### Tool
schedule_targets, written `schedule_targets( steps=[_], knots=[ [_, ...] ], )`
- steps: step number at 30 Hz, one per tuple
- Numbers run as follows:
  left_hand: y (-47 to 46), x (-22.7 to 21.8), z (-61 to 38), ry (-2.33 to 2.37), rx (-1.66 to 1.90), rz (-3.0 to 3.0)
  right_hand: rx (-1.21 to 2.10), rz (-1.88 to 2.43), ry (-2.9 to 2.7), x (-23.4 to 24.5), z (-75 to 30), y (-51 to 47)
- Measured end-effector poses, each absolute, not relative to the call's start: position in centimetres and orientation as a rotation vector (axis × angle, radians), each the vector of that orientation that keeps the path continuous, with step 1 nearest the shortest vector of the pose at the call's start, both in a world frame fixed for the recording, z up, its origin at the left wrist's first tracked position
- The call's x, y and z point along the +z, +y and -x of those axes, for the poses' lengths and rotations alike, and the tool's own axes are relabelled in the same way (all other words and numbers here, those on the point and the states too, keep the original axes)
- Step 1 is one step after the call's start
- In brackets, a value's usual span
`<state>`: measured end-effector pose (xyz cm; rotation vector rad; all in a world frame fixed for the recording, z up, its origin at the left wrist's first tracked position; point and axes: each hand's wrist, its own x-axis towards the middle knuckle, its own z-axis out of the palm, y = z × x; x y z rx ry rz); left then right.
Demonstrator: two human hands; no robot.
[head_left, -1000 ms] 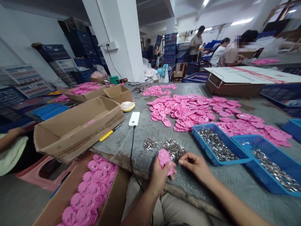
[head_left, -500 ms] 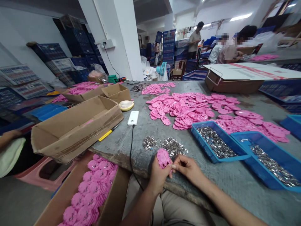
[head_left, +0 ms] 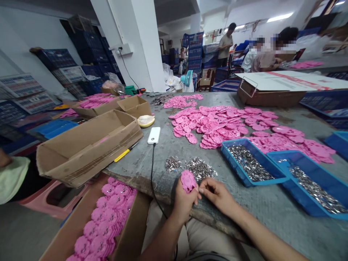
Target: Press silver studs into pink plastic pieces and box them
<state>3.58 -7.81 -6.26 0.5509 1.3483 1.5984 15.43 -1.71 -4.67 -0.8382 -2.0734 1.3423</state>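
A pink plastic piece (head_left: 188,180) with cut-out holes is held in my left hand (head_left: 183,199), fingers wrapped round its lower part near the table's front edge. Close beside it on the right, my right hand (head_left: 217,194) has thumb and forefinger pinched together; whatever lies between them is too small to make out. Just beyond the hands lie two heaps of small shiny metal parts, a larger heap (head_left: 200,168) and a smaller heap (head_left: 173,164). Many similar pink pieces (head_left: 214,125) are piled farther back on the table.
Two blue trays (head_left: 272,183) of metal parts stand at right. A white power bank (head_left: 154,135) with a black cable, a yellow-handled tool (head_left: 121,155) and a long cardboard box (head_left: 89,145) are at left. Below, another box holds stacked pink pieces (head_left: 104,221). People work in the background.
The pinched fingers of my right hand have drawn slightly apart from the pink piece. My left hand keeps the piece in nearly the same place.
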Motion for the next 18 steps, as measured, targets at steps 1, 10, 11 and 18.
schedule_targets(
  steps=[1, 10, 11, 18],
  knots=[
    [-7.88, -6.1, -3.55, 1.323, 1.597, -0.553, 1.344, 0.83, -2.057, -4.54, -15.42, -1.71],
    [-8.19, -5.42, -3.47, 1.264, 1.605, -0.56, 1.637, 0.928, -1.747, -3.96, -15.5, -0.92],
    [-8.18, -5.47, -3.47, 1.264, 1.61, -0.56, 1.63, 0.938, -1.754, -4.05, -15.51, -0.91],
    [-8.13, -5.83, -3.38, 1.251, 1.587, -0.575, 1.727, 0.91, -1.835, -3.95, -15.24, -1.58]
  ],
)
